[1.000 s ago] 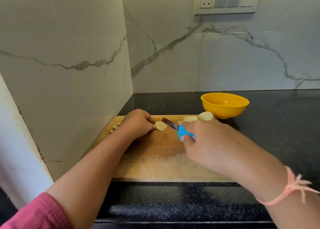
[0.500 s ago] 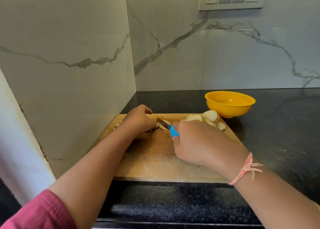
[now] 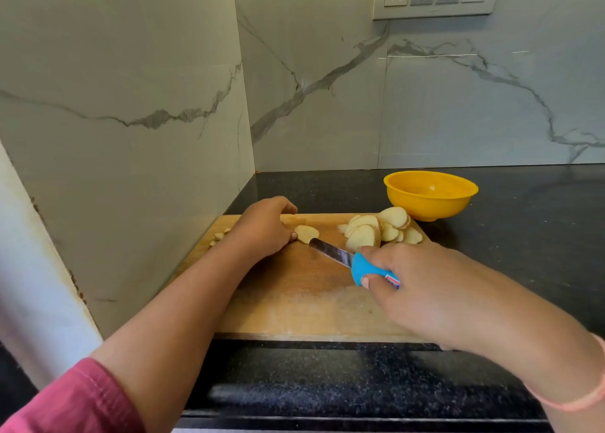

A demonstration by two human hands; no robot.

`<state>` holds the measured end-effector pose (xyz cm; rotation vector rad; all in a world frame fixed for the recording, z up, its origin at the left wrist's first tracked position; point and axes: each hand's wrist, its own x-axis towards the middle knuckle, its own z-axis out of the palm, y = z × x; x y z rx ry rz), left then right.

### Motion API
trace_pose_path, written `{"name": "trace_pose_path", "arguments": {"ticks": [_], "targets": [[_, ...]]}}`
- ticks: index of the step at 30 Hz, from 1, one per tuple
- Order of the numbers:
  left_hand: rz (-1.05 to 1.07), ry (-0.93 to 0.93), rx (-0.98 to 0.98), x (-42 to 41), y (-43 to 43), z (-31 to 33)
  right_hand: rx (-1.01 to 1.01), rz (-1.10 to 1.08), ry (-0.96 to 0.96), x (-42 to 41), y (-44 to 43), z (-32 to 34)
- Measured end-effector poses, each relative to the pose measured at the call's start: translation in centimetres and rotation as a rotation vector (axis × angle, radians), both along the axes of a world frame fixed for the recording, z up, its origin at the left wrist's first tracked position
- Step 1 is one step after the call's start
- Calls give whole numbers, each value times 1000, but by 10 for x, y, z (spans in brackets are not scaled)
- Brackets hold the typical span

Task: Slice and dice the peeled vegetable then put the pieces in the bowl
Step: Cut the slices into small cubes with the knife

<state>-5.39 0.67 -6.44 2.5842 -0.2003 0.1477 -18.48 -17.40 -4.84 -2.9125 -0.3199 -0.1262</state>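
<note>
Potato slices (image 3: 306, 233) lie pinned under the left hand (image 3: 262, 228) at the board's (image 3: 294, 295) eleven o'clock, dicing under way, while the right hand (image 3: 422, 288) clenching the knife (image 3: 353, 262) must chop downward, bowl (image 3: 430, 195) waiting at one o'clock.

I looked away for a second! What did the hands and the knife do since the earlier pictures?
The right hand drew the knife back toward the person, so the blade, which was at the slice half a second ago, now sits just off it. Nothing was picked up or let go. The left hand still pins that slice; the sliced pile, board and yellow bowl stayed put.
</note>
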Motion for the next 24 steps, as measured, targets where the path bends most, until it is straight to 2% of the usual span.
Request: {"name": "trace_pose_path", "arguments": {"ticks": [4,8,17,24], "targets": [[-229,55,142,1,2,-2,203,-78,14,6,-9,-4],[-273,97,215,1,4,2,320,-126,56,8,-10,-3],[-299,71,272,-3,0,9,106,-145,51,18,9,-4],[-169,19,270,-6,-7,5,47,-124,63,31,24,0]]}}
